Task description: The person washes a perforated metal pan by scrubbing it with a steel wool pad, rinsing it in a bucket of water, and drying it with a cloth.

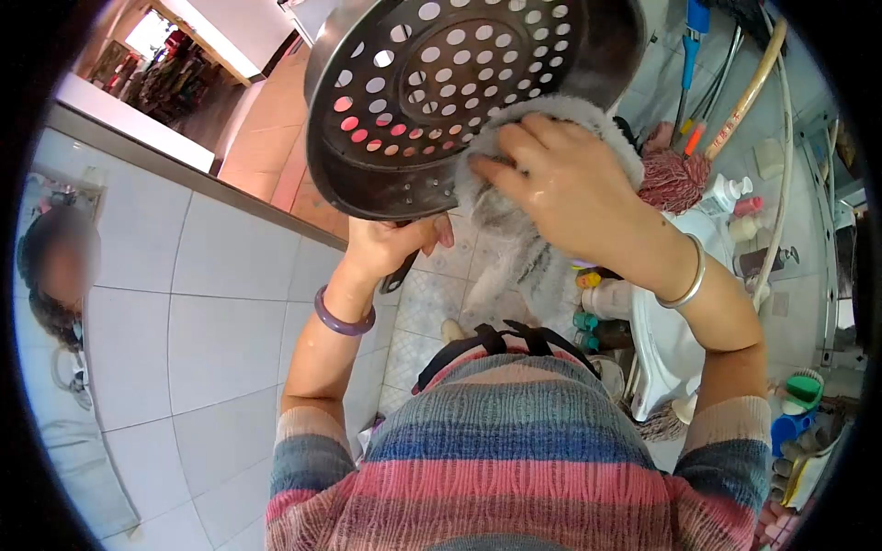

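A round metal pan with many holes in its base (459,73) is held up at the top centre, its inside towards me. Below its rim my left hand (386,246) is closed round the dark handle (401,272), whose end shows beneath the fingers. A grey, fluffy cloth (528,262) is bunched in my right hand (560,184) and pressed against the lower right part of the pan, with its loose end hanging down. A purple bangle is on the left wrist and a silver one on the right.
A white washbasin (666,344) with bottles around it stands at the right. Mops, one with a reddish head (675,179), lean behind it. A tiled wall (230,321) is at the left, with a mirror-like patch showing a person (60,266). A doorway opens at the upper left.
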The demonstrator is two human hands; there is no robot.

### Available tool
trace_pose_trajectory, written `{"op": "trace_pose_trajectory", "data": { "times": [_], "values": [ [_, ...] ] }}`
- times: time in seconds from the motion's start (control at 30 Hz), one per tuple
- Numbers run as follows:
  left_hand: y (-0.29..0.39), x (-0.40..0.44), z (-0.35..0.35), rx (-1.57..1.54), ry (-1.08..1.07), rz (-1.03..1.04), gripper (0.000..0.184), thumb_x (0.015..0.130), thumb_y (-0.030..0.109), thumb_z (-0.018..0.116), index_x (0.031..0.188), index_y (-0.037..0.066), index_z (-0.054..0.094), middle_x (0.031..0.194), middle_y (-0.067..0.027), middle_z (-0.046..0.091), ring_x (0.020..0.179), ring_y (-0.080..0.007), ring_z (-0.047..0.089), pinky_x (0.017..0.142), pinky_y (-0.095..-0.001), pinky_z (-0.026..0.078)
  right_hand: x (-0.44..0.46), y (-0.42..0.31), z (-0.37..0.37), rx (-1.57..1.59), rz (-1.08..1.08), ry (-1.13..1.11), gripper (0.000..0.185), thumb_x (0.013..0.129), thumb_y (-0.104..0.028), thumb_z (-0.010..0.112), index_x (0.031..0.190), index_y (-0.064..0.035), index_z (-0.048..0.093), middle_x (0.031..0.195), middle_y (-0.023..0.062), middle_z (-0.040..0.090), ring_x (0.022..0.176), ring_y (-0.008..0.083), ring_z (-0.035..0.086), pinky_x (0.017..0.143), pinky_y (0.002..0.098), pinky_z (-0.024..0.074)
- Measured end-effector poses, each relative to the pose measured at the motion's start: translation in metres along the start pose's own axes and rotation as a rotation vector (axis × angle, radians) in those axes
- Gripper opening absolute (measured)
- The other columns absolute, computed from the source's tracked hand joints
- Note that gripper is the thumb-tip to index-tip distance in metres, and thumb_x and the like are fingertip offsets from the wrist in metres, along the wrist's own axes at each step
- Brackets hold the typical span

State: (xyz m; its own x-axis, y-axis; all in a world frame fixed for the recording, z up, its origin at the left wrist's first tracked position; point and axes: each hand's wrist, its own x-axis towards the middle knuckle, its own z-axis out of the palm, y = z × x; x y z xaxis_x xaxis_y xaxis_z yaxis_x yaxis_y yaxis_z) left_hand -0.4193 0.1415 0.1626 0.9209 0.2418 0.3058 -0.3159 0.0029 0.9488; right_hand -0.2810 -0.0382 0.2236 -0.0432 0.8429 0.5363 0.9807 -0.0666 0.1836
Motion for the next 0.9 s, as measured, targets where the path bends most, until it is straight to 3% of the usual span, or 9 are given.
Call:
{"op": "trace_pose_trajectory", "data": {
  "times": [0.13,0.3,0.43,0.53,0.57,0.6,0.73,0.8,0.9],
  "values": [
    [0.005,0.011,-0.002,0.060,-0.002,-0.060,0.024,0.068,-0.014,0.049,0.091,-0.010,0.055,0.064,-0.0132,0.061,0.050,-0.0153,0.058,0.040,-0.0237,0.043,0.009,0.010,0.010,0.137,0.204,0.095,0.026,0.070,-0.008,0.056,0.093,-0.0042,0.067,0.089,0.0111,0.058,0.087,0.0275,0.058,0.071,0.0397,0.0496],
    [-0.014,0.015,0.011,0.254,0.042,0.012,0.038,0.070,-0.012,0.051,0.107,-0.003,0.049,0.073,-0.0111,0.060,0.049,-0.0159,0.057,0.038,-0.0256,0.043,0.045,-0.028,0.019,0.757,0.389,0.242,0.034,0.073,0.002,0.045,0.103,0.0047,0.060,0.100,0.0158,0.063,0.088,0.0291,0.062,0.081,0.0318,0.0478],
    [-0.032,0.016,-0.001,0.483,0.043,0.004,0.047,0.069,-0.011,0.058,0.113,-0.002,0.044,0.071,-0.0132,0.056,0.053,-0.0191,0.058,0.043,-0.0310,0.044,0.046,-0.004,0.030,2.026,0.847,0.364,0.034,0.077,0.003,0.046,0.109,0.0035,0.057,0.100,0.0102,0.063,0.088,0.0188,0.062,0.079,0.0301,0.0497],
    [-0.036,0.018,-0.009,0.707,0.044,0.057,0.049,0.069,-0.011,0.060,0.113,-0.001,0.041,0.069,-0.0169,0.054,0.059,-0.0237,0.060,0.050,-0.0345,0.045,0.024,0.014,0.058,2.280,0.970,0.676,0.028,0.082,-0.002,0.045,0.107,0.0003,0.057,0.099,0.0119,0.063,0.091,0.0219,0.061,0.083,0.0339,0.0495],
    [-0.030,0.019,-0.012,0.710,0.031,-0.142,0.047,0.068,-0.009,0.063,0.110,0.000,0.041,0.074,-0.0204,0.055,0.068,-0.0319,0.061,0.059,-0.0377,0.045,0.015,0.018,0.059,2.256,1.070,0.767,0.028,0.081,-0.002,0.046,0.107,0.0003,0.057,0.099,0.0119,0.062,0.092,0.0219,0.060,0.084,0.0347,0.0488],
    [-0.030,0.020,-0.012,0.755,0.039,-0.079,0.050,0.068,-0.007,0.062,0.113,0.000,0.043,0.080,-0.0233,0.057,0.073,-0.0387,0.058,0.063,-0.0409,0.045,0.005,0.020,0.057,2.228,1.170,0.857,0.028,0.080,-0.003,0.047,0.106,0.0003,0.057,0.099,0.0119,0.061,0.093,0.0219,0.059,0.086,0.0356,0.0481],
    [-0.022,0.021,-0.021,0.968,0.071,-0.016,0.060,0.066,-0.007,0.061,0.122,0.000,0.042,0.092,-0.0240,0.059,0.081,-0.0394,0.060,0.068,-0.0411,0.049,-0.021,0.018,0.059,1.949,1.320,1.094,0.028,0.081,-0.004,0.047,0.107,0.0004,0.056,0.103,0.0130,0.059,0.097,0.0229,0.057,0.088,0.0371,0.0471],
    [-0.026,0.023,-0.029,1.070,0.073,0.045,0.063,0.065,-0.008,0.060,0.124,0.000,0.040,0.104,-0.0244,0.056,0.085,-0.0404,0.060,0.072,-0.0419,0.050,-0.026,0.007,0.047,1.640,1.089,1.133,0.030,0.083,-0.006,0.048,0.112,-0.0012,0.053,0.104,0.0115,0.059,0.101,0.0223,0.056,0.089,0.0390,0.0463],
    [-0.036,0.025,-0.028,1.238,-0.026,0.190,0.064,0.066,-0.008,0.057,0.128,-0.001,0.039,0.133,-0.0250,0.041,0.094,-0.0418,0.058,0.074,-0.0444,0.054,0.000,-0.017,0.050,0.432,0.528,0.557,0.023,0.087,-0.013,0.051,0.107,-0.0028,0.059,0.110,0.0085,0.058,0.108,0.0236,0.054,0.097,0.0420,0.0406]
  ]
}}
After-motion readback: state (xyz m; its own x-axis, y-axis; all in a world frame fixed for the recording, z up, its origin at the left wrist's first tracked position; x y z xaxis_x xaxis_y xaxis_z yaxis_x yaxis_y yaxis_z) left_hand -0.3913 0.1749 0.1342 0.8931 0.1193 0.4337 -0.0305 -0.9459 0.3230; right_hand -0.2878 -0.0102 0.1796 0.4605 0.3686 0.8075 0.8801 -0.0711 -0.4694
